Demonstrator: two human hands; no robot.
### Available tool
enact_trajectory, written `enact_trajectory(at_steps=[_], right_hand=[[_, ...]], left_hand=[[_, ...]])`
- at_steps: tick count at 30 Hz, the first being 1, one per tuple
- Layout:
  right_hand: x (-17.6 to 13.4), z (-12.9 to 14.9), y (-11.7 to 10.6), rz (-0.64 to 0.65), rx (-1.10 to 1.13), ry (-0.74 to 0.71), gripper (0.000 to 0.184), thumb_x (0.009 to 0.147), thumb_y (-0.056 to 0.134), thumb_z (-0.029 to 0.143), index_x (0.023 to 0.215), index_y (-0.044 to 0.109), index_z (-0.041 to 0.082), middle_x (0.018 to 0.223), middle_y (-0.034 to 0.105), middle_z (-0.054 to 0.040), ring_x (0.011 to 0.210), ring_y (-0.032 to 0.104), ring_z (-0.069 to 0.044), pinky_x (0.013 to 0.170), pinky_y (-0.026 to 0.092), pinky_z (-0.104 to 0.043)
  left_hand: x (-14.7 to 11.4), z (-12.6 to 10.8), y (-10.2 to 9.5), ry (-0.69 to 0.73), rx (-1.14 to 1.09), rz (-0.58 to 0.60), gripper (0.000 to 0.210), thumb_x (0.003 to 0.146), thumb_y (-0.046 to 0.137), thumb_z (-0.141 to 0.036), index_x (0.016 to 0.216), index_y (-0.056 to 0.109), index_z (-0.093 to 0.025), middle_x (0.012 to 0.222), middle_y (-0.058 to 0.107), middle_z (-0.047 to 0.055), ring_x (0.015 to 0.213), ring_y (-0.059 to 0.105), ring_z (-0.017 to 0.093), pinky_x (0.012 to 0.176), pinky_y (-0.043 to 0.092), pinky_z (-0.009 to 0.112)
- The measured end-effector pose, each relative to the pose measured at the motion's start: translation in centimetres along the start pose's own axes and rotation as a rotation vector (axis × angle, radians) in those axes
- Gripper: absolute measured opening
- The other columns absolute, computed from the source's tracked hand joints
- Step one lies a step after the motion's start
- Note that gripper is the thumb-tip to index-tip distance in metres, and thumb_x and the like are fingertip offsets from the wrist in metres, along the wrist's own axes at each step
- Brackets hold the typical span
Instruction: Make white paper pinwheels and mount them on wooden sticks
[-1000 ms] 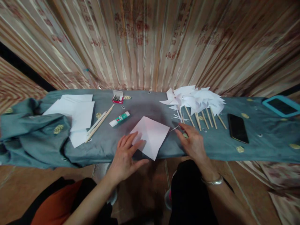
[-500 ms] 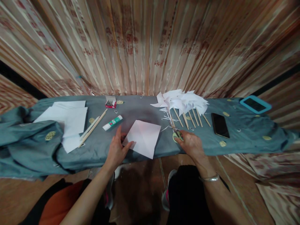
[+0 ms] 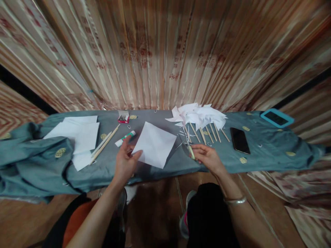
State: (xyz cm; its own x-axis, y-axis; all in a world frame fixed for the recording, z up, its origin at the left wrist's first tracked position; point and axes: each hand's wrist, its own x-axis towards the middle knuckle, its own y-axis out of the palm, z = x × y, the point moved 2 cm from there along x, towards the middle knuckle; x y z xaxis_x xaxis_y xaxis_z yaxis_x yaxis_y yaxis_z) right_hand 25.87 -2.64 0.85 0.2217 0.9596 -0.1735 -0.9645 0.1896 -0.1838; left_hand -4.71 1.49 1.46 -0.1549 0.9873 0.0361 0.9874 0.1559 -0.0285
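My left hand (image 3: 126,160) pinches the left corner of a square white sheet of paper (image 3: 155,144), which is tilted up off the cloth and shows faint crease lines. In my right hand (image 3: 209,156) is a pair of scissors (image 3: 191,151), gripped by the pale green handles, with the blades pointing away toward thin paper strips (image 3: 183,136). Just beyond my left fingers lies a glue stick (image 3: 125,138), partly covered by them. Several white paper pinwheels (image 3: 199,115) on wooden sticks lie overlapping beyond the scissors.
A stack of white paper (image 3: 82,134) lies at the left, beside wooden sticks (image 3: 104,144). At the back stands an open small red box (image 3: 123,117) of metal pieces. On the right are a black phone (image 3: 240,140) and a blue-framed device (image 3: 277,118). A curtain (image 3: 155,62) hangs behind.
My left hand has taken hold of the paper and lifted it, tilting its near side. The scissors have turned in my right hand and come up from the cloth.
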Motion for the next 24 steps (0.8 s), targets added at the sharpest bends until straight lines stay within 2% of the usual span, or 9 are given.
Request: enact_trajectory(at_steps=[2,4,10,14,19,24], right_hand=[[0.0,0.4,0.6,0.049,0.282,0.065,0.037,0.055,0.084,0.031,0.087,0.07,0.019,0.069,0.073,-0.002,0.058,0.066,-0.015,0.05,0.047,-0.022],[0.0,0.9,1.3,0.078,0.48,0.103,0.036,0.055,0.086,0.031,0.085,0.071,0.02,0.073,0.074,-0.0025,0.061,0.067,-0.014,0.056,0.052,-0.022],[0.2,1.6,4.3,0.111,0.769,0.094,0.028,0.056,0.088,0.029,0.078,0.073,0.021,0.074,0.074,0.0002,0.064,0.067,-0.01,0.06,0.056,-0.017],[0.3,2.5,6.0,0.075,0.816,0.053,0.033,0.052,0.09,0.031,0.078,0.073,0.021,0.074,0.072,0.0018,0.066,0.065,-0.01,0.061,0.055,-0.017],[0.2,3.8,7.8,0.06,0.725,-0.006,0.046,0.052,0.089,0.028,0.094,0.07,0.024,0.08,0.072,0.0035,0.067,0.064,-0.011,0.064,0.053,-0.023],[0.2,3.9,9.3,0.033,0.673,-0.003,0.046,0.048,0.088,0.026,0.091,0.07,0.022,0.08,0.071,0.0027,0.069,0.063,-0.012,0.067,0.051,-0.023]], left_hand=[[0.1,-0.8,-0.5,0.013,-0.032,-0.046,0.08,0.058,0.078,-0.029,0.131,0.049,-0.016,0.072,0.063,-0.003,0.059,0.061,0.015,0.054,0.046,0.024],[0.2,-1.4,-0.8,0.017,-0.054,-0.085,0.08,0.056,0.079,-0.029,0.129,0.051,-0.016,0.078,0.066,0.0,0.059,0.061,0.014,0.052,0.046,0.023],[0.2,-2.3,-0.8,0.055,-0.139,-0.11,0.079,0.056,0.081,-0.031,0.129,0.052,-0.019,0.094,0.069,0.005,0.077,0.066,0.018,0.064,0.053,0.027],[0.1,-2.5,-0.6,0.08,-0.119,-0.125,0.077,0.06,0.079,-0.031,0.13,0.051,-0.019,0.096,0.068,0.005,0.081,0.067,0.019,0.067,0.054,0.028],[0.0,-2.6,-0.6,0.117,-0.069,-0.147,0.074,0.063,0.077,-0.032,0.131,0.051,-0.019,0.101,0.069,0.007,0.086,0.067,0.021,0.07,0.054,0.03],[-0.3,-2.9,-0.9,0.132,-0.042,-0.156,0.076,0.063,0.078,-0.033,0.132,0.05,-0.018,0.101,0.069,0.008,0.084,0.066,0.021,0.067,0.054,0.029]])
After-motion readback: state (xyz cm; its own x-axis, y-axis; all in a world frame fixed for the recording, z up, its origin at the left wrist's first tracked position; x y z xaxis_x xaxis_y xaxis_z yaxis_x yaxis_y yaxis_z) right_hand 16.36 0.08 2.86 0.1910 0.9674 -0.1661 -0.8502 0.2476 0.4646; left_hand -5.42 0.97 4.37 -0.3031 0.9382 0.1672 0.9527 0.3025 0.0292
